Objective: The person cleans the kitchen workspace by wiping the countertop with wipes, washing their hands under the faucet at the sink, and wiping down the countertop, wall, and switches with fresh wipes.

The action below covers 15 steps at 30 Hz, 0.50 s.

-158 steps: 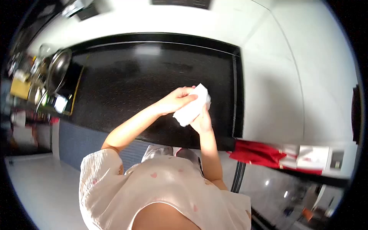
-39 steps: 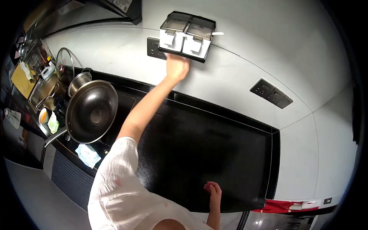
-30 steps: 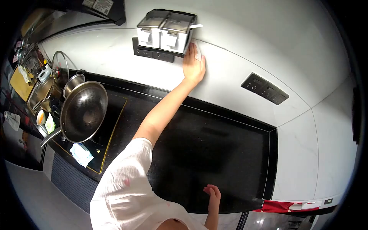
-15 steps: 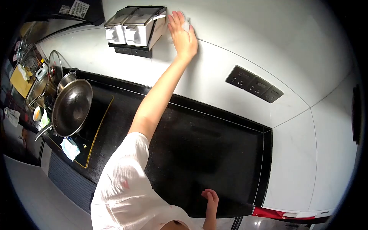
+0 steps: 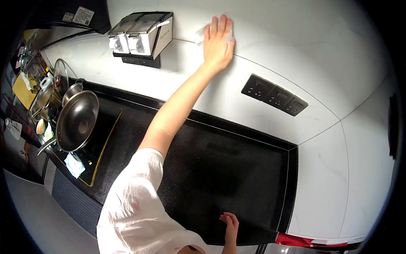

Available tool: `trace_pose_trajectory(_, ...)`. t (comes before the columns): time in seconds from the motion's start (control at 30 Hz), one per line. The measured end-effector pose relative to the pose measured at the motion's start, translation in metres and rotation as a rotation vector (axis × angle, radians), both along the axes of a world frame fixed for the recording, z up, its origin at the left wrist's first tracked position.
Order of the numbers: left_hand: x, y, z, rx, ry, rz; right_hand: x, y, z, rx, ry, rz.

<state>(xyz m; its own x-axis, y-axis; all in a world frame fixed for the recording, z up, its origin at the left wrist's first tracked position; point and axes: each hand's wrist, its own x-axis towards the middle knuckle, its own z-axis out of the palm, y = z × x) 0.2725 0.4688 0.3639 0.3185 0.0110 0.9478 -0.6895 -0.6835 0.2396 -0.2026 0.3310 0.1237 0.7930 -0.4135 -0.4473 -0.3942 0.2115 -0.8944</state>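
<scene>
High against the white wall, my left hand lies flat with its fingers spread. It presses a thin white wipe to the tiles; the wipe's edges show around the fingers, and the rest is under the palm. To the left of this hand is a white two-compartment seasoning box with dark clear lids, mounted on the wall. My right hand hovers low over the front part of the black countertop, loosely curled, with nothing visible in it.
Right of my left arm, a black socket panel sits on the wall; another socket strip is under the seasoning box. On the left, a wok, a glass lid and pots crowd the stove. A light blue packet lies near the front edge.
My left hand has slid right along the wall with the wipe, away from the seasoning box. More of the wipe now shows left of the fingers. My right hand has hardly moved.
</scene>
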Motion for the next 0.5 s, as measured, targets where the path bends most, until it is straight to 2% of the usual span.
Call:
trace_pose_trajectory(0.13, -0.005, -0.01, -0.015, 0.165, 0.034, -0.073, -0.006, 0.003, -0.001, -0.012, 0.014, -0.026)
trace_pose_trajectory(0.23, -0.017, -0.024, -0.037, 0.435, 0.134, -0.265, -0.016, 0.006, 0.002, -0.02, 0.029, -0.03)
trace_pose_trajectory(0.3, -0.039, -0.048, -0.077, 0.552, 0.264, -0.61, -0.019, 0.007, 0.007, -0.02, 0.037, -0.046)
trace_pose_trajectory(0.37, -0.07, -0.062, -0.104, 0.266, 0.56, -0.925, -0.018, 0.003, 0.016, -0.058, -0.062, -0.021)
trace_pose_trajectory(0.4, -0.097, -0.067, -0.104, -0.126, 0.809, -1.193, -0.014, 0.0, 0.019, -0.074, -0.106, -0.017)
trace_pose_trajectory(0.47, -0.142, -0.06, -0.094, -0.569, 1.208, -1.564, -0.001, -0.008, 0.03, -0.042, -0.251, -0.03)
trace_pose_trajectory(0.5, -0.164, -0.055, -0.085, -0.765, 1.279, -1.691, 0.011, -0.01, 0.044, -0.086, -0.3, -0.027)
